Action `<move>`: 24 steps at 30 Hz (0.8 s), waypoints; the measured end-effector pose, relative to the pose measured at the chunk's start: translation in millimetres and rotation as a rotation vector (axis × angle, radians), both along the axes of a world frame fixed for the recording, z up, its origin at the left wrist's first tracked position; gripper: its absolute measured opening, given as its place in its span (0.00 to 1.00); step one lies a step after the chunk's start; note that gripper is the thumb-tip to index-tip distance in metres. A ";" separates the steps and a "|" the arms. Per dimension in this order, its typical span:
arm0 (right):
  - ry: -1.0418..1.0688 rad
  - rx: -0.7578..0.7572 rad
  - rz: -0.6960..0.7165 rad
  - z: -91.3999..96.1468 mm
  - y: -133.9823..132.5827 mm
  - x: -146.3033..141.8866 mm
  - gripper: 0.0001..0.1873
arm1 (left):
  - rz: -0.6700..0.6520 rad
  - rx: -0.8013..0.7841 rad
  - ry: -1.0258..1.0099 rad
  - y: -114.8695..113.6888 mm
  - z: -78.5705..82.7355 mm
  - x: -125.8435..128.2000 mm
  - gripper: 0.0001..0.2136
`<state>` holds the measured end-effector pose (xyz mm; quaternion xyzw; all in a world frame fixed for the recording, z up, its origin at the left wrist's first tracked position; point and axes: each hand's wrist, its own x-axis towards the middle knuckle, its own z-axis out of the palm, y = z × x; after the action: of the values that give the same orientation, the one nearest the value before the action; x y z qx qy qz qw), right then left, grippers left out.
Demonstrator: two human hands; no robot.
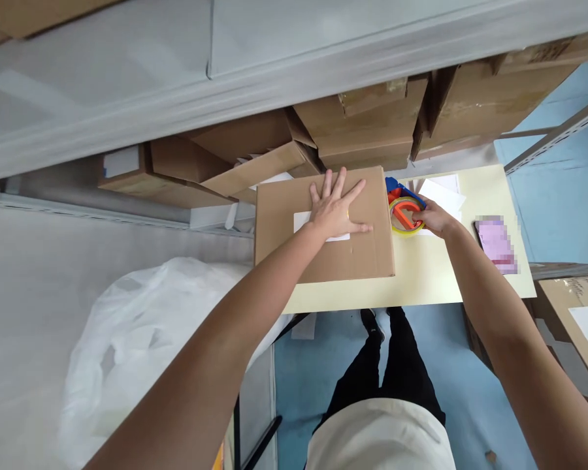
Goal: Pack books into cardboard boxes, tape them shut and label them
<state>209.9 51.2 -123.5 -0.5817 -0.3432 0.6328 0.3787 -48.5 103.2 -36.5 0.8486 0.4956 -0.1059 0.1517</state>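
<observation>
Left hand [336, 210] flat, fingers spread, palm down on top of cardboard box [323, 225], covering part of white label [304, 222]. Box lies flat at left end of pale table [421, 281], long axis along table length. Right hand [434, 217] just right of box, fingers closed around tape dispenser [406, 215], which touches box edge.

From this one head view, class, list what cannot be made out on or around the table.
White label on the cardboard box: head view, mostly covered by the left hand.
Tape dispenser: its right side is hidden by the gripping right hand.
Pink item: blurred out.
Brown box at right: cut off by the frame edge.
</observation>
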 end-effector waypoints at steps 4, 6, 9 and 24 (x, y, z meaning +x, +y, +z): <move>-0.026 0.056 0.015 -1.8 -23.3 1.9 0.39 | 0.004 -0.004 0.032 -0.5 -2.1 -2.7 0.59; -0.052 0.044 0.024 -3.3 -51.2 1.5 0.40 | 0.000 -0.002 0.049 -1.1 -2.6 -2.7 0.60; -0.096 -0.007 0.028 -7.3 -121.7 -5.7 0.44 | 0.000 0.008 0.055 -0.9 -3.7 -1.5 0.60; 0.012 -0.104 -0.408 -19.0 -238.5 -134.1 0.46 | 0.118 0.037 0.052 24.3 -5.9 -3.9 0.58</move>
<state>75.7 -187.3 -142.4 -0.6543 -0.1828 0.5632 0.4704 -52.4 127.5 -42.4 0.8176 0.5503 -0.1098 0.1291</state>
